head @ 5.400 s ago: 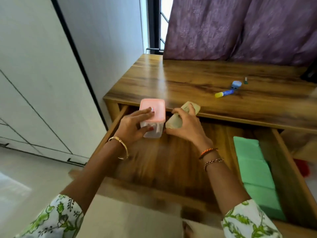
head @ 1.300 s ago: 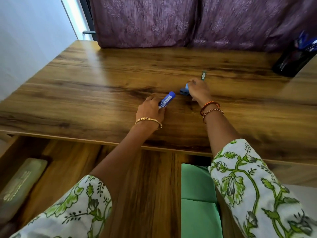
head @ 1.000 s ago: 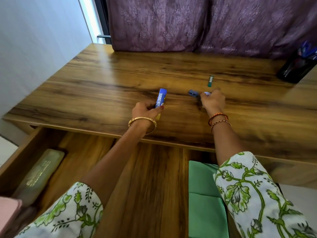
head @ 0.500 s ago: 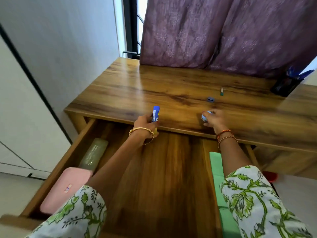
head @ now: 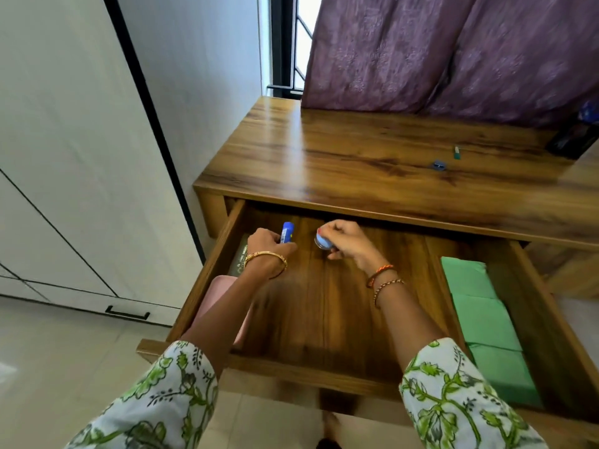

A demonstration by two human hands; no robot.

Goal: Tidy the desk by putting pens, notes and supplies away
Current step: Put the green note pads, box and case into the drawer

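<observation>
From the head camera, both hands reach into the open wooden drawer that is pulled out beneath the tabletop.

The left hand hovers over the drawer's far left part, its fingers curled around a blue glue stick. The stick points up and away from the person, with its blue top clear of the fingers. A gold bangle sits on that wrist.

The right hand is just beside it, near the drawer's middle, with its fingers grasping a small round blue object; what it is cannot be told. Two thread bracelets circle that wrist.

Under the left forearm, along the drawer's left wall, lie a pale green case and, nearer the person, a pink-lidded box, both partly hidden by the arm. A divider sets off the drawer's right compartment, which holds a row of green pads laid end to end.

On the tabletop, well apart from the hands, a small dark blue item lies near a little green and white piece. A dark holder stands at the far right edge, against the purple curtain. Both sleeves are white with a green leaf print.
</observation>
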